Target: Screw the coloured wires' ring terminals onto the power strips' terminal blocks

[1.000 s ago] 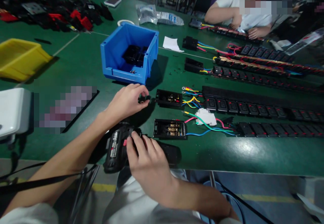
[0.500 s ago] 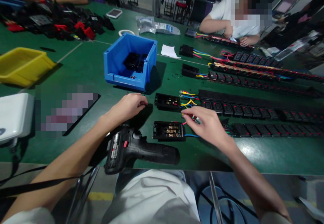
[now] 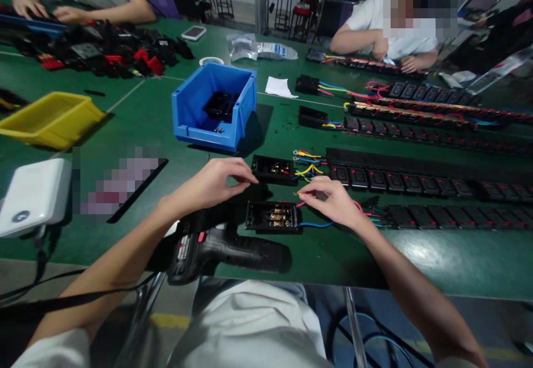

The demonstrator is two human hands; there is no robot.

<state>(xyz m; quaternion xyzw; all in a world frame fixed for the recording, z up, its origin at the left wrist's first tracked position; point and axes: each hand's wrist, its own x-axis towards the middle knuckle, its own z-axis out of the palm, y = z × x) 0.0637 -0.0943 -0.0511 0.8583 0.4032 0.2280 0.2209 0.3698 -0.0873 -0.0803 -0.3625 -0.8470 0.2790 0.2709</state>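
Wire tip (image 3: 296, 193) in the head view, pinched between thumb and forefinger of the right hand (image 3: 333, 198), poking out just past the fingertips toward the left hand (image 3: 219, 180). Held near the right ends of two open black boxes: upper box (image 3: 272, 169) on the far side, lower box (image 3: 271, 217) on the near side, with brass clips inside and a blue wire (image 3: 315, 224) at its right end. Fingers of the left hand bent, thumb and forefinger tips close together near the left part of the upper box; cannot tell whether closed on anything small. Cordless drill (image 3: 245, 252) lying on its side on the green table (image 3: 333, 257), just nearer than the lower box. Beyond the left hand, blue bin (image 3: 195, 133) with black parts inside. Off to the right, long black socket strips (image 3: 433, 216) laid roughly side by side.
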